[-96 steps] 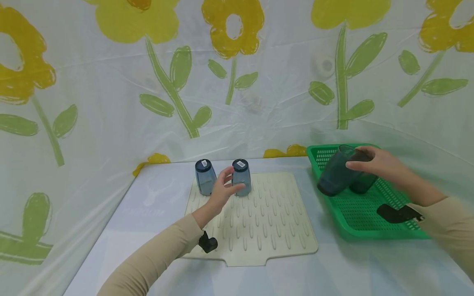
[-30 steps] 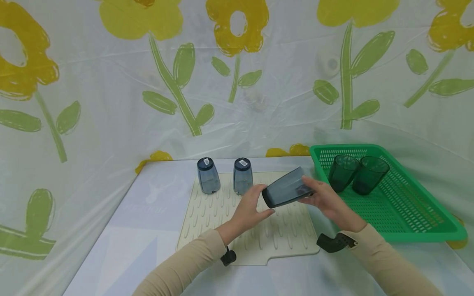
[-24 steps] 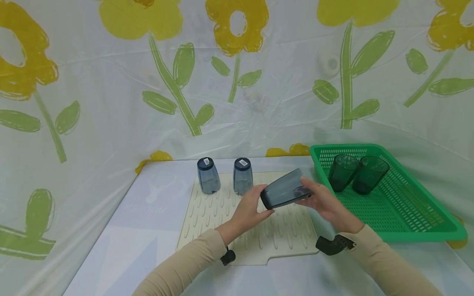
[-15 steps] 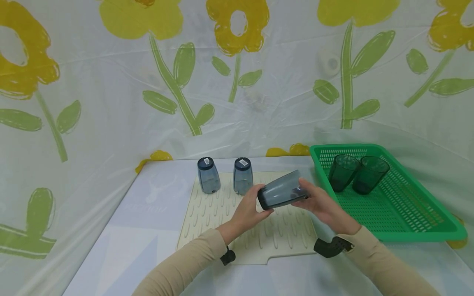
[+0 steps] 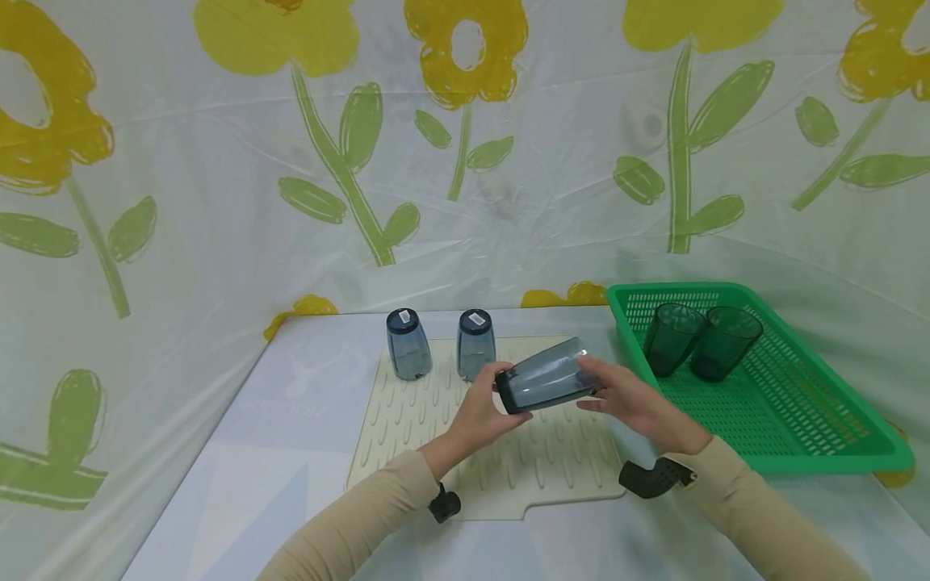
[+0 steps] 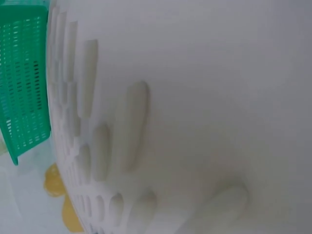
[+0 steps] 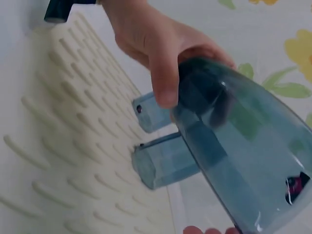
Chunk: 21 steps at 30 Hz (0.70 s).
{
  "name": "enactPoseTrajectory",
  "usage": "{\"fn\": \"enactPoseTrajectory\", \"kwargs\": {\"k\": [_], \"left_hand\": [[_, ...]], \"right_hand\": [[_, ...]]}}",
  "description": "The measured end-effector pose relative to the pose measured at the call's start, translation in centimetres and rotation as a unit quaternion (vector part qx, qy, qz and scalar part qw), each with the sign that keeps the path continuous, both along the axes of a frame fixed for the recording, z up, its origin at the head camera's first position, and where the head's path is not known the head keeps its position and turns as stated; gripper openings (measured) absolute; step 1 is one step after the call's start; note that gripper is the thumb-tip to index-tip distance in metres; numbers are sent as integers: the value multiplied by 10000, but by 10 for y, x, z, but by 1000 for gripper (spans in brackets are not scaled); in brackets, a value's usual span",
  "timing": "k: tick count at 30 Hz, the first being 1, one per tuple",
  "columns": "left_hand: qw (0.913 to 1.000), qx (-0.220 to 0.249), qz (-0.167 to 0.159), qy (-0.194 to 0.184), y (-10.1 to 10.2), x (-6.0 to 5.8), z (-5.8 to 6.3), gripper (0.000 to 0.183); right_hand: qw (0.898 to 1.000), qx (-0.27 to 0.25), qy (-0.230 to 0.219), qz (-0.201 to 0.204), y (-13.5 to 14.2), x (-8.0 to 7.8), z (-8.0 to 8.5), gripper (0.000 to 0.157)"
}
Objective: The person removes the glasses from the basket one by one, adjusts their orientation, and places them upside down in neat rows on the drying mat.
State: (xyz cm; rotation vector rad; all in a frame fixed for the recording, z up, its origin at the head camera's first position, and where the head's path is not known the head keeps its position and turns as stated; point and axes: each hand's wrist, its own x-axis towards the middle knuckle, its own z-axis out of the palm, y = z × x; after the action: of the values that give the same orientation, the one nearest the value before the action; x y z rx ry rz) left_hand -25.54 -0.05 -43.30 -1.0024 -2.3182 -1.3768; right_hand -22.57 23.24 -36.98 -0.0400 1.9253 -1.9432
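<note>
A blue-grey drinking glass (image 5: 546, 378) is held tilted over the cream drying mat (image 5: 465, 452), its dark base toward the left. My left hand (image 5: 475, 415) grips the base; in the right wrist view its thumb lies along the glass side and the other fingers go behind. My right hand (image 5: 639, 403) is at the rim end, thumb over the glass and fingers below; its fingertips (image 7: 212, 231) show beside the glass in the right wrist view. Two more glasses, a left one (image 5: 409, 347) and a right one (image 5: 475, 345), stand upside down at the mat's back.
A green plastic basket (image 5: 763, 464) stands at the right, with two glasses, one (image 5: 672, 339) leaning beside the other (image 5: 725, 343), at its left side. A flower-print sheet (image 5: 508, 266) hangs behind the table. The mat's ridges fill much of the left wrist view.
The right hand took a glass from the basket and brought it left over the mat, where the left hand took its base. Lately the glass has shifted slightly left and levelled a little.
</note>
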Motion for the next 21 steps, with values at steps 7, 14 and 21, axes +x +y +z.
{"fn": "enactPoseTrajectory", "kwargs": {"k": [7,14,21], "left_hand": [[9996,162,-215,-20,-5,-3,5,71],[9979,234,-519,-294,-9,-6,15,71],[9954,147,-763,-559,-14,-1,35,71]], "right_hand": [[9967,648,78,491,13,-3,6,76],[9896,1265,168,665,20,-7,14,85],[9787,1747,362,1018,24,-10,17,86]]}}
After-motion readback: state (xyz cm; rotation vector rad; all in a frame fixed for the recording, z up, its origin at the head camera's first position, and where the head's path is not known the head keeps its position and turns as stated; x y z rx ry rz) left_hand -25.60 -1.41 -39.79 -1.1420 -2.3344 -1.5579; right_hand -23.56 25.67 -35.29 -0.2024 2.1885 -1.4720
